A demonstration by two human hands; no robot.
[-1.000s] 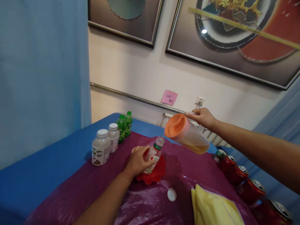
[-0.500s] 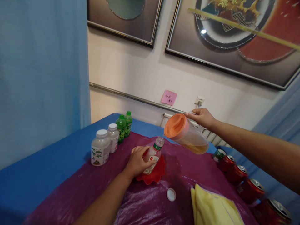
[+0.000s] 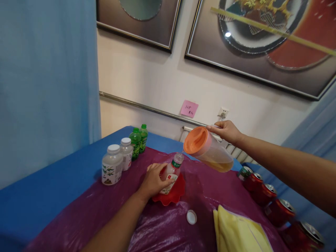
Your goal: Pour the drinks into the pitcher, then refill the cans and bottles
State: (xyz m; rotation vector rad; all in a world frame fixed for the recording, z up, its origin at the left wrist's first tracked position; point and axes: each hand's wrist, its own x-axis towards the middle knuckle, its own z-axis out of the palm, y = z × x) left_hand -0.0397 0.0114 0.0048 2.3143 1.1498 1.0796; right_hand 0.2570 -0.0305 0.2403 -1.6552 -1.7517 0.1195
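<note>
My left hand (image 3: 154, 178) is wrapped round a clear plastic bottle (image 3: 173, 173) with a green neck band and a white label. The bottle has no cap and stands, leaning a little, in a red scalloped dish (image 3: 172, 198). By its handle, my right hand (image 3: 227, 132) grips a clear pitcher (image 3: 216, 157) with an orange lid (image 3: 196, 140). The pitcher is tilted, its lid end close above the bottle's mouth, and yellowish liquid lies along its lower side. Whether a stream is falling is hard to make out. A white cap (image 3: 191, 217) lies on the purple sheet.
Two white-capped bottles (image 3: 112, 166) and two green bottles (image 3: 135, 143) stand at the left. A folded yellow cloth (image 3: 240, 231) lies at the front right. Several cans (image 3: 280, 211) line the right edge. A purple plastic sheet (image 3: 78, 217) covers part of the blue table (image 3: 34, 189).
Almost nothing differs. The view has shifted very slightly, while both hands, the bottle and the tilted pitcher keep their places.
</note>
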